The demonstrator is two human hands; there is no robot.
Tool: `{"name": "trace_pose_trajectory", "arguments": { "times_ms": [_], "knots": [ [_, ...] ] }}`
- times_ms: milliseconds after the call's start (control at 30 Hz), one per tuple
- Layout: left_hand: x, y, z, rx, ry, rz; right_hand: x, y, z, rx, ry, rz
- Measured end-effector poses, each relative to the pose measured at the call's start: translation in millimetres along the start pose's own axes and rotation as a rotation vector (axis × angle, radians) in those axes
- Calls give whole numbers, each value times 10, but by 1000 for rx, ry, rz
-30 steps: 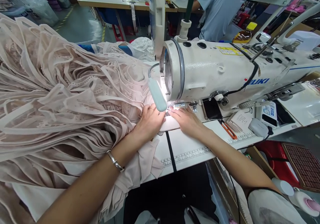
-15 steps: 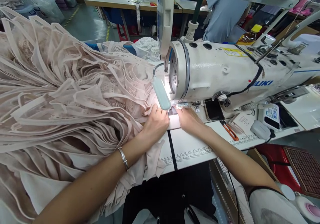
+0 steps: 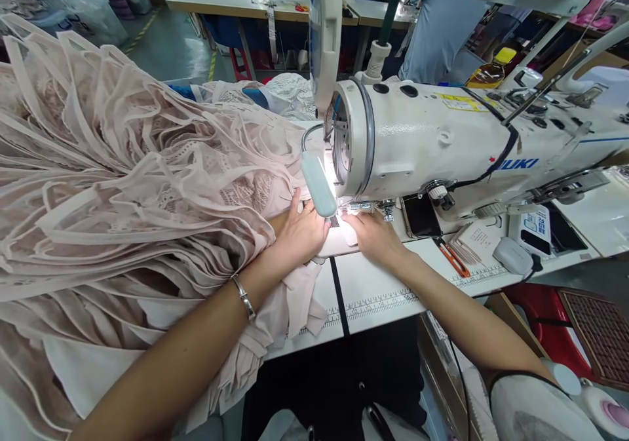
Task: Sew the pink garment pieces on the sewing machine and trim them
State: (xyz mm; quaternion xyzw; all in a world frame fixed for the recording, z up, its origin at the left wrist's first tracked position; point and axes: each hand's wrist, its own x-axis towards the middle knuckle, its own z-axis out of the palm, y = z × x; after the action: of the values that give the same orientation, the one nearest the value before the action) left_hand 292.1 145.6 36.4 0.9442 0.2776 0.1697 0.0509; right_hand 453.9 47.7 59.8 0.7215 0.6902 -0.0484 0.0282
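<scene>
My left hand (image 3: 303,233) lies on pale pink fabric left of the needle area, its fingers stretched out and one pointing up toward the machine. Close by on the right, my right hand (image 3: 377,238) pinches the edge of a pale pink fabric piece (image 3: 339,243) lying on the machine bed. Both sets of fingertips are near the presser foot, which is partly hidden by a pale green lamp (image 3: 318,184). The white sewing machine (image 3: 407,139) stands just beyond my hands. A large heap of pale pink lace garments (image 3: 147,185) reaches up against my left forearm.
Right of my hand lie a dark phone (image 3: 420,217), an orange cutter (image 3: 455,258), paper slips (image 3: 472,243) and a grey case (image 3: 512,255). A printed ruler (image 3: 383,303) runs along the table's front edge. A person in blue (image 3: 442,25) stands behind the machine.
My left hand has loosened from a closed grip, and its fingers are more spread. The fabric by the needle and the near garments have shifted. The person behind has moved slightly.
</scene>
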Motion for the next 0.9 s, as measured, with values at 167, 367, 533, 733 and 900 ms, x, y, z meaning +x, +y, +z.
{"name": "trace_pose_trajectory", "arguments": {
  "times_ms": [167,367,533,733,900],
  "knots": [
    [2,10,-6,1,-4,-6,-10,22,31,5,3,-51],
    [-3,24,-15,26,5,1,-22,18,-43,-12,-45,-58],
    [-17,26,-4,41,36,-4,-15,-32,-98,-1,-65,-37],
    [-26,21,13,55,64,17,-3,-31,-90,-2,-69,-34],
    [-31,28,7,46,68,12,9,-21,-74,5,-77,-37]
  ]
}}
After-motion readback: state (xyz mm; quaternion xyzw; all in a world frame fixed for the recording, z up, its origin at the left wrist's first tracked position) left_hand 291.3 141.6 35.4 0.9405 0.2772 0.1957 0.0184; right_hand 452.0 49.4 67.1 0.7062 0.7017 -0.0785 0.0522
